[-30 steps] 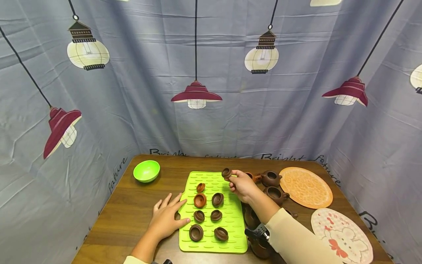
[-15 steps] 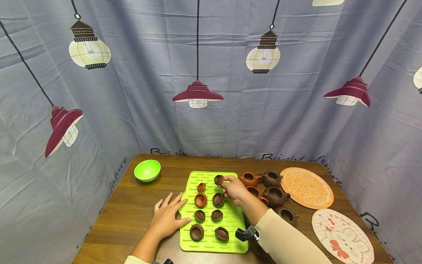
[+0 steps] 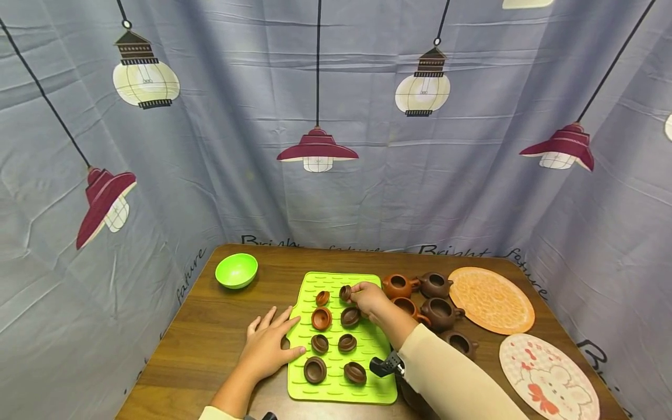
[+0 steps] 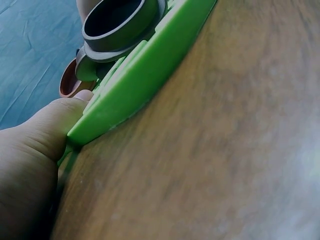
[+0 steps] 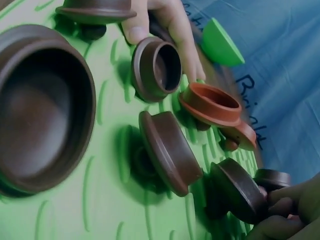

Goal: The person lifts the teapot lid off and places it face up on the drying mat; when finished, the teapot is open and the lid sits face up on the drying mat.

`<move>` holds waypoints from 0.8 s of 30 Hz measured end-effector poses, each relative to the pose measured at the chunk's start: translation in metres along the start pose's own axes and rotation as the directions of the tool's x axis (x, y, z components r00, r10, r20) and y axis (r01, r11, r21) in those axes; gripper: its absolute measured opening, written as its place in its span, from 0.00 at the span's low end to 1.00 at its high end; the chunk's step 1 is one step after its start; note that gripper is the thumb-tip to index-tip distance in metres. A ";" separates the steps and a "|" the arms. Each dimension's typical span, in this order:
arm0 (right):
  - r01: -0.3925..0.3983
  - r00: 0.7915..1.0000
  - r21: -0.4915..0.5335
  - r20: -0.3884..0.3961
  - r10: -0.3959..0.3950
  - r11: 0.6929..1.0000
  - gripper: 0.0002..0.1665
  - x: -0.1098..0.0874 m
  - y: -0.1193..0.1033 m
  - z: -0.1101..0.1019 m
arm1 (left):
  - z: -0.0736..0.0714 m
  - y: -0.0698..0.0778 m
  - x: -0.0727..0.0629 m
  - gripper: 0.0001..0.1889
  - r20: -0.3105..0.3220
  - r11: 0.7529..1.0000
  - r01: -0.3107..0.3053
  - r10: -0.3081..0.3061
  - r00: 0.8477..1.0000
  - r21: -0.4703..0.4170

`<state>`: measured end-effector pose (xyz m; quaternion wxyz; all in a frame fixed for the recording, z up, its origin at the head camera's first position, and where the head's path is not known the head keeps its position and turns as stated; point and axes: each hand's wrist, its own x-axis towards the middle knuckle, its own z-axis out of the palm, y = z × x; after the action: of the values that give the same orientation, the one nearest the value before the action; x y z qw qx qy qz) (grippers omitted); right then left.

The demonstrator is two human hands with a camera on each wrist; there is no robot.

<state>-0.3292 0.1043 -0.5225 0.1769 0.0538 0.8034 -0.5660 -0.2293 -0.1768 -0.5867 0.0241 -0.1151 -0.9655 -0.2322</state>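
My right hand point(image 3: 371, 302) pinches a small dark brown teapot lid point(image 3: 345, 293) at the upper right of the lime-green ridged mat point(image 3: 331, 392). In the right wrist view, that lid point(image 5: 272, 178) is partly covered by the fingers; whether it touches the mat is unclear. My left hand point(image 3: 269, 345) rests spread over the mat's left edge, thumb and fingertips on the mat. More lids lie upturned in two columns: orange ones point(image 3: 321, 319) on the left, dark brown ones point(image 3: 315, 370) elsewhere. A dark lid point(image 4: 117, 27) stands beyond the left thumb in the left wrist view.
Lidless teapots, orange point(image 3: 397, 285) and dark brown point(image 3: 441, 314), stand right of the mat, some hidden under the right arm. A green bowl point(image 3: 236, 270) sits back left. An orange oval placemat point(image 3: 492, 300) and a rabbit-print placemat point(image 3: 548, 376) lie at the right.
My right hand has carried the small dark lid left and down to the mat's upper right, behind the other dark lids. The left hand stays in place.
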 end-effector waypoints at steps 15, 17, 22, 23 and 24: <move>-0.057 0.998 -0.214 -0.049 0.048 0.975 0.10 0.002 0.002 -0.004 | 0.002 0.003 -0.001 0.43 0.004 1.000 0.004 -0.004 1.000 0.000; -0.040 0.998 -0.243 -0.063 0.025 0.969 0.15 -0.001 0.000 -0.005 | 0.001 0.002 0.000 0.43 0.000 1.000 0.002 -0.002 1.000 0.011; -0.003 0.995 -0.244 -0.098 -0.022 0.970 0.22 -0.018 -0.009 -0.007 | 0.001 0.001 0.001 0.43 0.003 1.000 -0.002 0.002 1.000 0.024; 0.001 0.994 -0.234 -0.107 -0.027 0.972 0.23 -0.023 -0.010 -0.007 | 0.001 0.001 0.000 0.43 0.004 1.000 0.000 0.000 1.000 0.026; 0.006 0.993 -0.217 -0.111 -0.031 0.976 0.24 -0.027 -0.012 -0.007 | 0.001 0.000 0.000 0.43 0.006 1.000 0.004 -0.004 1.000 0.026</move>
<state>-0.3091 0.1099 -0.5003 0.1303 0.0589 0.8694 -0.4730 -0.2292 -0.1767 -0.5879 0.0222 -0.1135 -0.9688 -0.2194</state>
